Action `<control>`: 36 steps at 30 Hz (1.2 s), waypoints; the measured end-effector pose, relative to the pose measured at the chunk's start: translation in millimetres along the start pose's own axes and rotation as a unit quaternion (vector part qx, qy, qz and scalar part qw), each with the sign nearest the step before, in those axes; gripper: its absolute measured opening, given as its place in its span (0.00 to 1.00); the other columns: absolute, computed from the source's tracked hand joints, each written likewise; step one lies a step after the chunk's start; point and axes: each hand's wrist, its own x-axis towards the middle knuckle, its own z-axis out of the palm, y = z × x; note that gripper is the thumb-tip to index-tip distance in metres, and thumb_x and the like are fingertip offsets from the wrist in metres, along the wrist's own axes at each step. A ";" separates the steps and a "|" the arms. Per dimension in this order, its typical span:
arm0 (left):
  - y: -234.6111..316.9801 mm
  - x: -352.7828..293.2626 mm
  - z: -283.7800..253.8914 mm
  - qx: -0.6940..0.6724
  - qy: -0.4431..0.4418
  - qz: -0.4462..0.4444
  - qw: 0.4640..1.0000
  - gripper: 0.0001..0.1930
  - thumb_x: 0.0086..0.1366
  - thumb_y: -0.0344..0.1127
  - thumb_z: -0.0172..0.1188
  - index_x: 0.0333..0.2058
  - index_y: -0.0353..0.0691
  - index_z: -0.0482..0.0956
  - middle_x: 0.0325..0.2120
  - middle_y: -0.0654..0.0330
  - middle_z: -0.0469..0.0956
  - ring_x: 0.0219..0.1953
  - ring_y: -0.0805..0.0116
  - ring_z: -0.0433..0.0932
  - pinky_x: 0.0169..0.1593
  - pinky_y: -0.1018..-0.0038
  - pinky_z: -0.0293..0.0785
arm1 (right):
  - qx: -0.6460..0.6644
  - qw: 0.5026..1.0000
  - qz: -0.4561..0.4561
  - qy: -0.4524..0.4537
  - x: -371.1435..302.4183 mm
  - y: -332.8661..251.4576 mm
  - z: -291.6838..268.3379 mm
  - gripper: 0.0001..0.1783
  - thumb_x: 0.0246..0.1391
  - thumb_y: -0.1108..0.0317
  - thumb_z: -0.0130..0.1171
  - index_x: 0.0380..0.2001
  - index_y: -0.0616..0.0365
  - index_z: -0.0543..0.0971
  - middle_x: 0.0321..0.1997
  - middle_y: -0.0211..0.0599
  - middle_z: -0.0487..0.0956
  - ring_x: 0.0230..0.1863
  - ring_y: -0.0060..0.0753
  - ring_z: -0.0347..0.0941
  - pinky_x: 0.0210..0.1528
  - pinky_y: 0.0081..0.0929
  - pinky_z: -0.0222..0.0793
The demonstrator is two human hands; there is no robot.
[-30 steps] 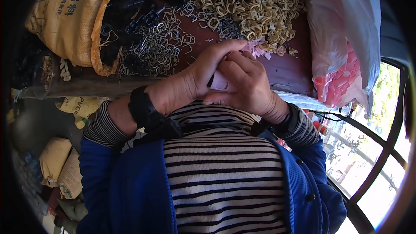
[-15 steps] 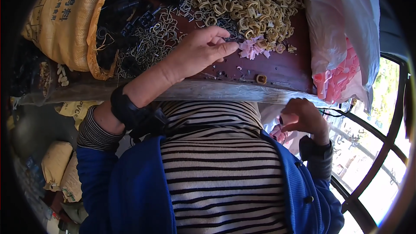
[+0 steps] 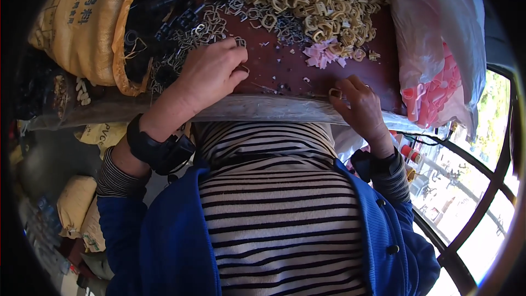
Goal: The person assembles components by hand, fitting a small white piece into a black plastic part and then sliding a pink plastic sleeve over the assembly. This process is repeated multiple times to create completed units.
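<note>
Spanning the near edge of the tabletop [image 3: 263, 57], a clear plastic film [image 3: 263, 108] borders the work area. Open room lies between the hands, a bare dark-red strip with small scraps on it. At the right part of the near edge, the fingers of the right hand [image 3: 359, 104] grasp a single square beige buckle [image 3: 335, 94]. Left of centre, the left hand [image 3: 213, 68] is bent over the front of the metal clips [image 3: 211, 26]; whether its fingers grasp a piece cannot be told. Toward the far edge, a heap of beige buckles [image 3: 318, 0] limits reach, with pink plastic pieces [image 3: 323, 55] at its front. A yellow woven sack [image 3: 82, 27] blocks the left side; a white plastic bag [image 3: 416, 38] blocks the right edge.
</note>
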 end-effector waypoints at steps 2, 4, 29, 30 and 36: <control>-3.2 -9.8 4.8 -0.024 0.004 0.020 1.000 0.06 0.47 0.29 0.57 0.26 0.37 0.71 0.21 0.59 0.68 0.21 0.62 0.70 0.25 0.70 0.66 | 0.036 0.998 0.031 -0.031 -1.1 10.0 8.1 0.08 0.40 0.75 0.54 0.28 0.63 0.70 0.25 0.38 0.69 0.24 0.31 0.68 0.26 0.23 0.63; -6.2 -11.0 3.5 -0.030 -0.010 0.010 0.999 0.07 0.48 0.30 0.57 0.27 0.37 0.71 0.22 0.59 0.68 0.22 0.62 0.71 0.25 0.70 0.67 | 0.053 0.996 0.042 -0.048 2.0 12.4 9.4 0.08 0.41 0.74 0.54 0.28 0.62 0.70 0.24 0.37 0.68 0.24 0.30 0.68 0.25 0.22 0.63; -71.0 25.5 -44.5 -0.299 0.133 -0.057 0.943 0.14 0.53 0.29 0.52 0.41 0.38 0.67 0.31 0.57 0.71 0.34 0.65 0.73 0.34 0.78 0.71 | 0.309 0.943 -0.094 -0.081 45.4 -16.5 29.2 0.06 0.43 0.73 0.53 0.28 0.59 0.70 0.31 0.34 0.68 0.26 0.27 0.65 0.27 0.21 0.63; -67.2 18.3 -48.2 -0.485 0.106 -0.086 0.864 0.13 0.54 0.29 0.51 0.40 0.38 0.67 0.31 0.57 0.71 0.36 0.66 0.73 0.35 0.80 0.71 | 0.472 0.875 -0.037 -0.101 45.3 -13.5 27.8 0.04 0.45 0.72 0.51 0.27 0.58 0.69 0.30 0.33 0.67 0.25 0.26 0.64 0.27 0.20 0.62; -64.2 -12.3 -39.6 -0.818 0.061 -0.054 0.570 0.11 0.57 0.31 0.48 0.39 0.34 0.67 0.34 0.53 0.71 0.40 0.63 0.71 0.36 0.81 0.71 | 0.501 0.863 -0.004 -0.069 82.8 -27.7 24.2 0.03 0.46 0.70 0.50 0.25 0.58 0.69 0.26 0.29 0.65 0.22 0.25 0.65 0.25 0.19 0.61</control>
